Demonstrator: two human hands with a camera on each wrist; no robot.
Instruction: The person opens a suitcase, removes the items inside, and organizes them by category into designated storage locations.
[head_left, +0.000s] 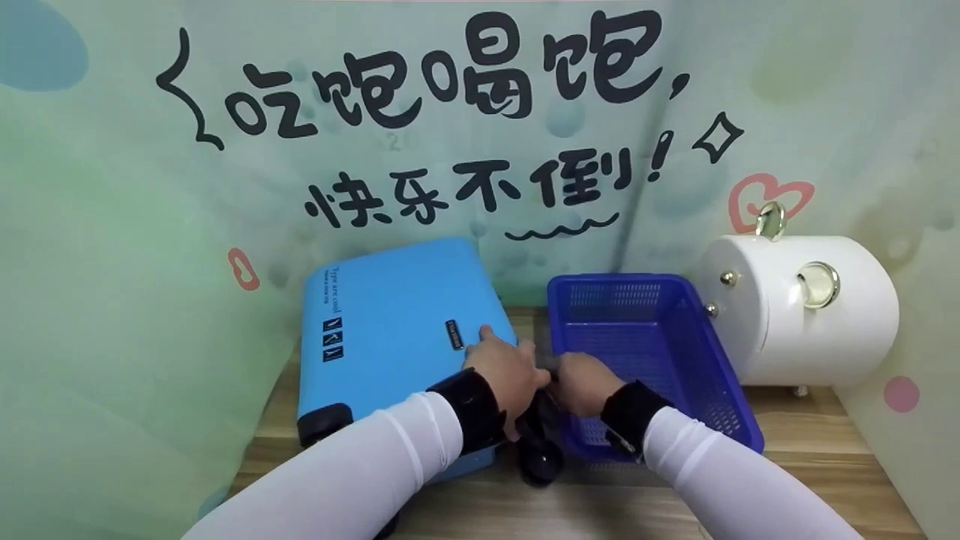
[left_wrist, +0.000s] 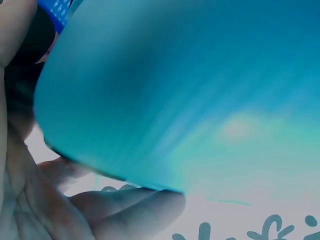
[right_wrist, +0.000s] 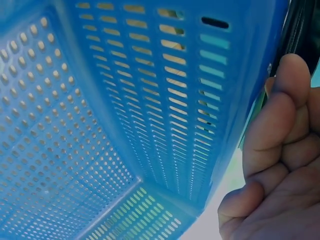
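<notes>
Blue suitcase: on the wooden table (head_left: pixel 814 442), left of centre, broad face up and tilted toward the person; suitcase (head_left: pixel 397 322) has a dark wheel (head_left: pixel 325 421) at its near left corner.
Handling (judged): shell looks stiff and smooth, so slick under bare fingers; weight uncertain — contents hidden. Scuffs likelier than breakage. The right-hand edge seems the surest hold; the flat face offers little purchase.
Left hand: (head_left: pixel 504 375) at the suitcase's right edge, fingers laid against the shell. Whether the thumb pinches anything, cannot tell.
Black wheel: (head_left: pixel 540 461) below the hands, at the suitcase's near right side; may roll if loaded.
Right hand: (head_left: pixel 585 384) fingers curled, apparently pinching a black strip (right_wrist: pixel 298 30) by the suitcase's edge; exact part unclear.
Blue basket: (head_left: pixel 622 278) just right of the suitcase, beside the right hand; its left rim narrows the working gap.
White drum-shaped container: (head_left: pixel 817 337) just right of the basket, so little sideways room there.
Open room: bare table toward the person — backdrop (head_left: pixel 150 300) close behind.
</notes>
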